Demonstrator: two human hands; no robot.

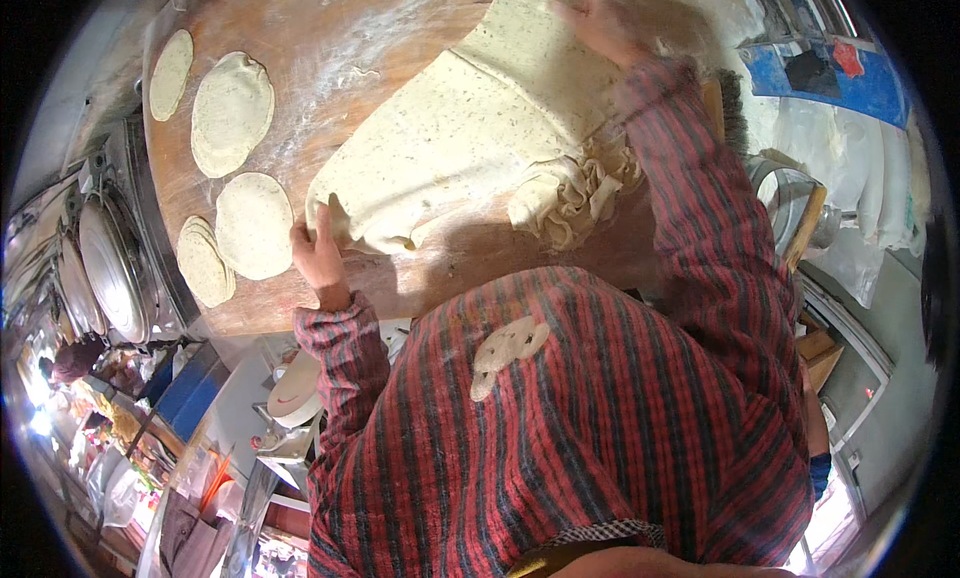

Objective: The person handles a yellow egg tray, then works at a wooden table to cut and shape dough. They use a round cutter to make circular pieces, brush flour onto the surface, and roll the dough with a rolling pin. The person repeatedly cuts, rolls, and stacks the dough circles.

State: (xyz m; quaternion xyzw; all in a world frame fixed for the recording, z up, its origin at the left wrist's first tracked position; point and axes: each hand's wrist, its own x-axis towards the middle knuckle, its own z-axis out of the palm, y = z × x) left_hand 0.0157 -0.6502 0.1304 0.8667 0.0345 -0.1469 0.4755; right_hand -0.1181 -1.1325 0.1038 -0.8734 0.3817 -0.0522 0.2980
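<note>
A large sheet of speckled dough [442, 139] lies across the floured wooden board [315, 30], its upper right part folded over along a ridge. My left hand [316, 252] has the sheet's lower left edge between thumb and fingers. At the sheet's upper right edge is my right hand [600, 23], blurred; whether its fingers grip the dough cannot be told. A heap of crumpled dough strips [566, 195] rests against the sheet's lower right side. On the board's left side lie flat dough rounds [255, 225], some of them in stacks [204, 259].
Round metal pans [112, 270] stand upright beyond the board's left edge. To the right are a brush with dark bristles [731, 113], a wooden-handled metal tool [806, 225] and plastic bags [862, 158]. A pale round container [294, 390] sits below the board's near edge.
</note>
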